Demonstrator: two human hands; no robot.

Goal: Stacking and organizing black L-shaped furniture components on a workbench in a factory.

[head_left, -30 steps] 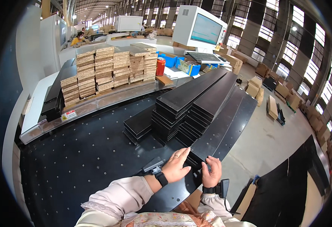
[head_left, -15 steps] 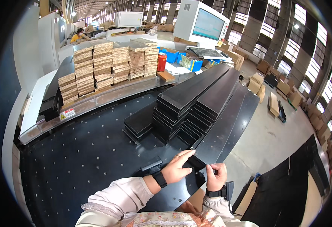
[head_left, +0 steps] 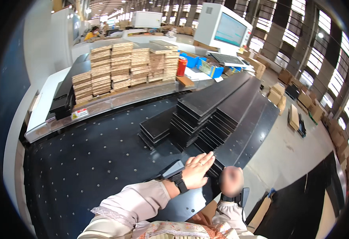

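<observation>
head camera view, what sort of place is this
Probably a furniture or wood-panel factory: stacks of chipboard pieces, long dark boards piled on a dotted black table, and a boxy computer beyond them.

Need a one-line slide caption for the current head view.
Left hand and right hand at the near end of stacked dark panels on a dotted black table, pale-edged boards beyond.
</observation>
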